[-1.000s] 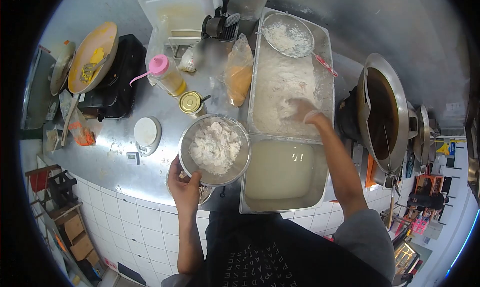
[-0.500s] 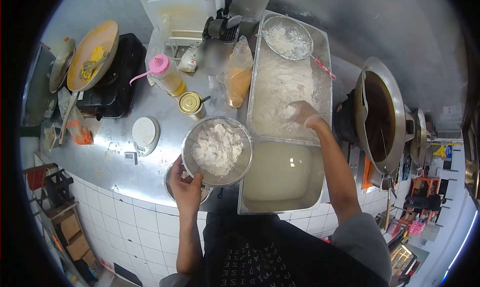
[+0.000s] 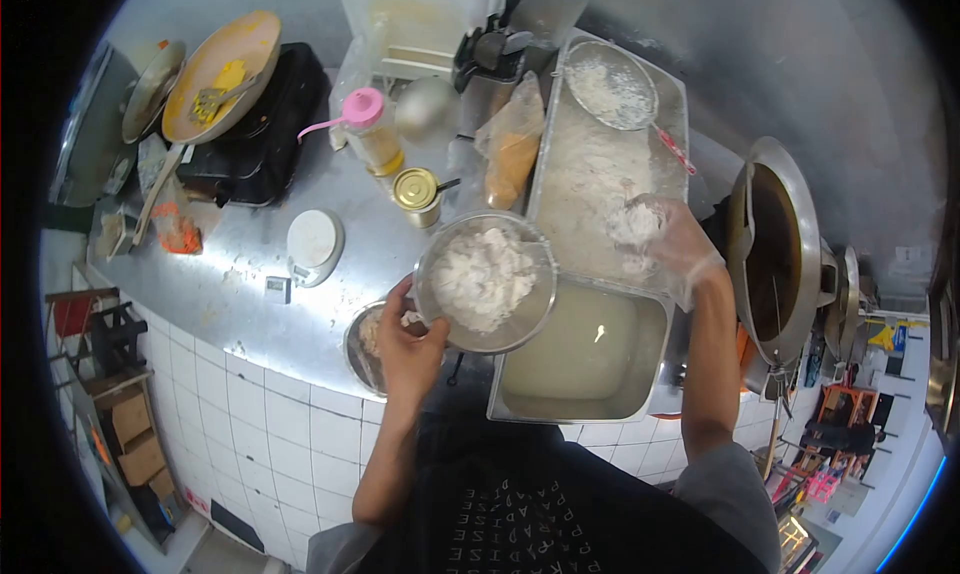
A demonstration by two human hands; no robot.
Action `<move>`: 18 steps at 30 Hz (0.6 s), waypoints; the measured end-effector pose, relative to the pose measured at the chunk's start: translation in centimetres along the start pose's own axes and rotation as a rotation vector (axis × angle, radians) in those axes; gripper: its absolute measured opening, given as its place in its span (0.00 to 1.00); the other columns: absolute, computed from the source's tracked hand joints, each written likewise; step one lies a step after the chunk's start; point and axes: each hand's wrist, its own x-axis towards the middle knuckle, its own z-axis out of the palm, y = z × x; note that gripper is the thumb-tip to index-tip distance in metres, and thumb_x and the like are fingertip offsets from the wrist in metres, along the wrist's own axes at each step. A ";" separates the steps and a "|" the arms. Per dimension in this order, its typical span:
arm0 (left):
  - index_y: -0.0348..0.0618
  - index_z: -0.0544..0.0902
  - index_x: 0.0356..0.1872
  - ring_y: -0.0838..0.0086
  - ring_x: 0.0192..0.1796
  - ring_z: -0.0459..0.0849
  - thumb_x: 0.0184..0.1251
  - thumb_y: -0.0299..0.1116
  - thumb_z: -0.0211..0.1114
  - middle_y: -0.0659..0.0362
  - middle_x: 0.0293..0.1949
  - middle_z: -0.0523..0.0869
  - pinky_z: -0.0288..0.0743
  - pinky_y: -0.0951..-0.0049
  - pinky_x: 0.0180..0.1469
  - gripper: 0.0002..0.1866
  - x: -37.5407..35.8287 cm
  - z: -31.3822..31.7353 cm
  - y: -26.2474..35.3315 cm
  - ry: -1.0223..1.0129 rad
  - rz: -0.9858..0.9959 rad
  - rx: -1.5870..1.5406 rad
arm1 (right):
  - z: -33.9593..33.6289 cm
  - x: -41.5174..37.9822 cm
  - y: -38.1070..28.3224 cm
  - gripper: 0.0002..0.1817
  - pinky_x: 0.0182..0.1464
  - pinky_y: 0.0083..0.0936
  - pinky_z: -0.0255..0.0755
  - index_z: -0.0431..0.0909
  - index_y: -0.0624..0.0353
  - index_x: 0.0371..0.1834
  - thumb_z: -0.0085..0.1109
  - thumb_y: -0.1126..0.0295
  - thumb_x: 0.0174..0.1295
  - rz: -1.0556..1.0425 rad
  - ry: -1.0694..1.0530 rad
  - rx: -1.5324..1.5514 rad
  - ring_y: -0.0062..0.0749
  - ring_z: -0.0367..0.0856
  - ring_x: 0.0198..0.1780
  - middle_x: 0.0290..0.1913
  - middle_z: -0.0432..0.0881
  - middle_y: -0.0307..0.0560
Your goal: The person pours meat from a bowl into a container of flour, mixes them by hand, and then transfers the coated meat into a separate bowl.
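My left hand [image 3: 410, 352] grips the near left rim of a metal bowl [image 3: 541, 312], its thumb on the bowl's side. White flour-coated pieces [image 3: 484, 279] are heaped in that bowl. In a clear plastic glove, my right hand [image 3: 682, 239] is over the tray of flour [image 3: 590, 164], fingers curled round a white floury clump [image 3: 636, 222]; what is inside the clump cannot be made out. A round strainer [image 3: 612, 86] dusted with flour rests at the far end of the tray.
A pan of cloudy liquid [image 3: 560, 359] adjoins the flour tray. Another bowl [image 3: 362, 359] sits partly behind my left hand. A scale [image 3: 315, 240], an opened can [image 3: 416, 190], a pink-topped bottle [image 3: 372, 134] and a bag of orange crumbs [image 3: 512, 164] surround the bowl. A large wok [image 3: 778, 254] stands right.
My right hand has risen from the flour and moved right, with a white clump now in its fingers. The camera view has shifted; my left hand still holds the bowl.
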 end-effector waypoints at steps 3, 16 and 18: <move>0.31 0.71 0.69 0.77 0.37 0.86 0.58 0.16 0.65 0.57 0.44 0.78 0.80 0.81 0.34 0.33 0.3 0.8 -0.4 -0.021 0.039 0.009 | 3.8 -1.2 -2.7 0.27 0.59 0.31 0.78 0.84 0.63 0.51 0.77 0.73 0.44 -0.255 -0.152 -0.003 0.36 0.87 0.49 0.45 0.89 0.48; 0.31 0.68 0.69 0.71 0.46 0.86 0.58 0.14 0.64 0.52 0.50 0.78 0.85 0.77 0.44 0.34 -0.2 0.7 -0.8 -0.030 -0.011 -0.053 | 8.2 -1.1 -6.2 0.24 0.62 0.35 0.77 0.83 0.65 0.57 0.58 0.85 0.54 -0.552 0.076 -0.235 0.52 0.87 0.54 0.52 0.87 0.62; 0.32 0.67 0.70 0.69 0.48 0.87 0.59 0.14 0.64 0.49 0.53 0.79 0.86 0.76 0.45 0.34 0.1 0.4 -1.6 -0.025 -0.008 -0.020 | 6.8 -1.0 -6.8 0.22 0.61 0.32 0.77 0.83 0.66 0.56 0.64 0.80 0.56 -0.394 0.067 0.130 0.47 0.87 0.53 0.51 0.88 0.59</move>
